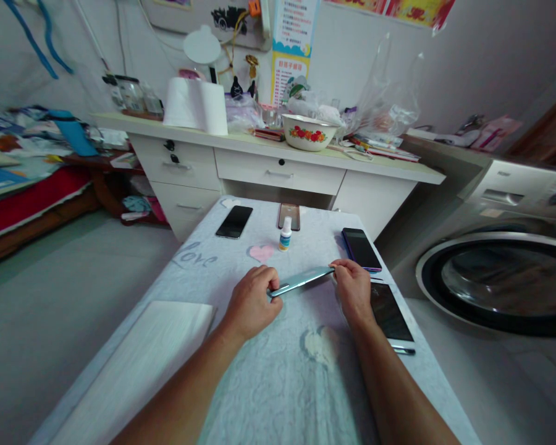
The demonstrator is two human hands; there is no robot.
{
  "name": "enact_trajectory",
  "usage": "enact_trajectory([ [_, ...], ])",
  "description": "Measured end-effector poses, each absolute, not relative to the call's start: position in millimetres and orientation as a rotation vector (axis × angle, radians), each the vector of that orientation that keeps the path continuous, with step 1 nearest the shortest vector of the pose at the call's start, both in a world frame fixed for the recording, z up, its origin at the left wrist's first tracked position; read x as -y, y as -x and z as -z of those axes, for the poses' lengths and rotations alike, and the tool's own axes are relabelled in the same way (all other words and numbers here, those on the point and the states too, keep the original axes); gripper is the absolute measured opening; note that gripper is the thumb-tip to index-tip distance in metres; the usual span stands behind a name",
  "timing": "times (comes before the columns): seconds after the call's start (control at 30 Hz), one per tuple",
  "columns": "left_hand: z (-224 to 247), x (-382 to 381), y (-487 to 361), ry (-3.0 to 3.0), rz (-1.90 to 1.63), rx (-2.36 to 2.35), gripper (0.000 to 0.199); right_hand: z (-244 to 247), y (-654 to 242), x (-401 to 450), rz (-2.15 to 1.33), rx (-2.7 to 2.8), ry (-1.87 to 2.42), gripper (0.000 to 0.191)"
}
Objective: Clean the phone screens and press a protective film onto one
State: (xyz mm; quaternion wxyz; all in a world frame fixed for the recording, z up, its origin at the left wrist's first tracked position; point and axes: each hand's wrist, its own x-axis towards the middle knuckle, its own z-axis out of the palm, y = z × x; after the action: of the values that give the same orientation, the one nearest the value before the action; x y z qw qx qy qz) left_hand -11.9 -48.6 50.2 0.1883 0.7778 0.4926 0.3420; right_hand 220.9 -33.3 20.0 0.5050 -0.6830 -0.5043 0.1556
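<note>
A thin light-blue smartphone (303, 280) is held edge-on above the table between my two hands. My left hand (256, 301) pinches its left end, thumb and fingers closed. Its right end, slightly higher, is gripped by my right hand (353, 287). Just beyond the phone a small white spray bottle (285, 235) with a blue and yellow label stands upright. Close to my right hand lie a dark phone (361, 248) and a white-framed tablet (391, 311), partly covered by my wrist. Farther left, another black phone (235, 221) lies flat.
A phone case (289, 216) lies behind the bottle, and a pale board (141, 364) is at the table's left. The cloth-covered table (269, 383) faces a white desk (280, 170) bearing a floral bowl (309, 132). A washing machine (505, 247) stands at the right.
</note>
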Motion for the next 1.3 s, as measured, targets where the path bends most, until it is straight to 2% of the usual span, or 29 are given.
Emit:
enact_trajectory([
  [0.2,-45.2,49.1,14.2,-2.175,-0.868,-1.284,0.026,-28.7,-220.1,34.4,-0.494,1.173,1.715,0.030],
  [0.77,-36.2,46.6,19.8,-2.243,-0.652,-1.280,0.039,-30.9,-218.3,33.4,-0.468,1.442,1.951,0.023],
  [0.97,-38.2,46.6,15.4,-2.171,-0.621,-1.371,0.051,-28.0,-211.5,35.6,-0.492,1.509,1.787,0.022],
  [1.13,-28.8,44.6,9.5,-2.172,-0.666,-1.415,0.067,-21.3,-202.2,37.2,-0.297,1.623,1.676,0.027],
  [1.3,-23.6,42.1,7.6,-2.169,-0.683,-1.433,0.071,-20.8,-200.2,39.3,-0.163,1.805,1.756,0.023],
])
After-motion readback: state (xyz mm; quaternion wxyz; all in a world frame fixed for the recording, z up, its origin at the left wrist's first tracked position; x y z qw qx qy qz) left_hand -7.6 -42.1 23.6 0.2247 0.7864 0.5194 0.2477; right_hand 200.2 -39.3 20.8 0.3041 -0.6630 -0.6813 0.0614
